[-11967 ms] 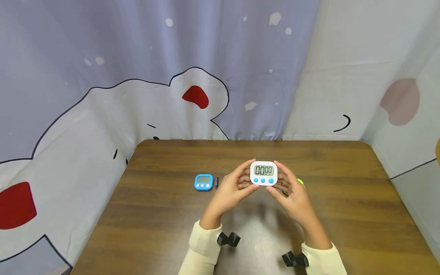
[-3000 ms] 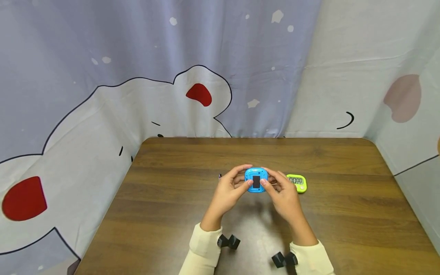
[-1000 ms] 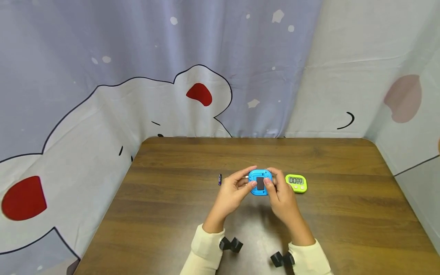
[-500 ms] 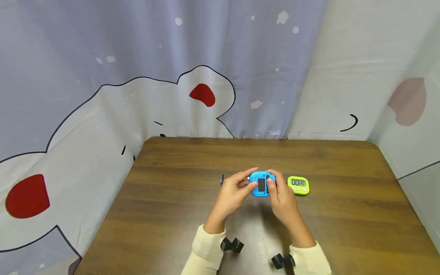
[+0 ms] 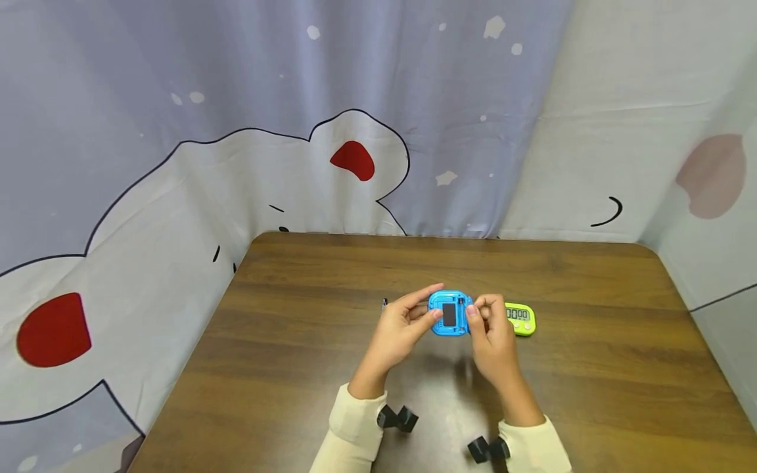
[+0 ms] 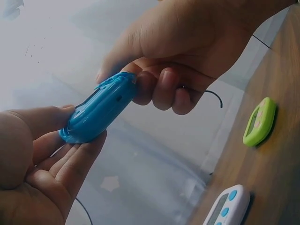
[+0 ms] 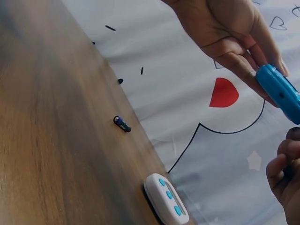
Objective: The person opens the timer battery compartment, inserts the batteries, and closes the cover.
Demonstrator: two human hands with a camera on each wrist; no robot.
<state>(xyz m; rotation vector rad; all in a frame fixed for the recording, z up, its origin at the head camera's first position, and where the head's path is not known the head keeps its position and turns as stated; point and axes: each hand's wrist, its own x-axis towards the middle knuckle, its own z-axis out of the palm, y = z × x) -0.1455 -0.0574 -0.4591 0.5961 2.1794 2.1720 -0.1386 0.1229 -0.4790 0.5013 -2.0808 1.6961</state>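
Observation:
A blue digital timer (image 5: pixel 449 314) is up off the table, its back with a dark rectangle facing me. My left hand (image 5: pixel 397 334) grips its left side, thumb on the back and fingers behind. At the right end, my right hand (image 5: pixel 494 338) pinches the edge at the battery cover between thumb and curled forefinger. In the left wrist view a thin blue lip (image 6: pixel 121 78) stands slightly off the case under the right thumb. The right wrist view shows the timer's side (image 7: pixel 280 91) between both hands; the pinched end is partly hidden by fingers.
A green timer (image 5: pixel 523 320) lies on the wooden table (image 5: pixel 284 368), partly behind my right hand. A white timer with blue buttons (image 7: pixel 165 199) lies behind my hands, hidden in the head view. A small battery (image 7: pixel 122 124) lies to the left. A patterned curtain (image 5: pixel 473 131) hangs behind.
Twelve seconds ago both hands held the white timer; it now lies on the table and they hold the blue one. Lately my right hand shifted right, its fingers curling at the timer's edge.

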